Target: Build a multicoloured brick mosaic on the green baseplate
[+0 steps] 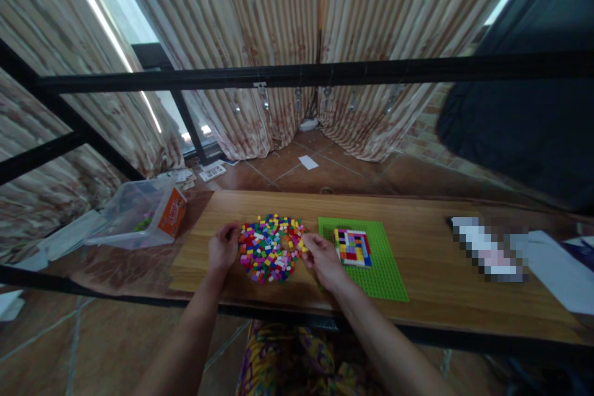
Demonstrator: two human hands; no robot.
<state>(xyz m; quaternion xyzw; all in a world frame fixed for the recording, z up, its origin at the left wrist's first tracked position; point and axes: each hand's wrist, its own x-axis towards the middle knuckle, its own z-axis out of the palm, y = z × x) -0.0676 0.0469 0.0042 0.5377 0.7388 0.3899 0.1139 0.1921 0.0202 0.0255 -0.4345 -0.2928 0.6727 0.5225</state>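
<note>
A round heap of small mixed-colour toy bricks (266, 250) lies on the wooden table. At its left edge is my left hand (223, 249), fingers curled inward; whatever they may hold is hidden. My right hand (322, 258) is at the heap's right side, its thumb and fingers pinched together at a yellow brick (304, 247). Just right of that hand lies a green baseplate (387, 266). A squarish build of coloured bricks (353, 248), with white, red, yellow and blue pieces, sits on the plate's left part.
Left of the table stands a clear plastic bin (134, 213) with an orange label and a few green pieces inside. A blurred-out flat object (487, 250) and white paper (561, 269) lie at the right. A black metal bar (297, 74) crosses beyond the table (436, 284).
</note>
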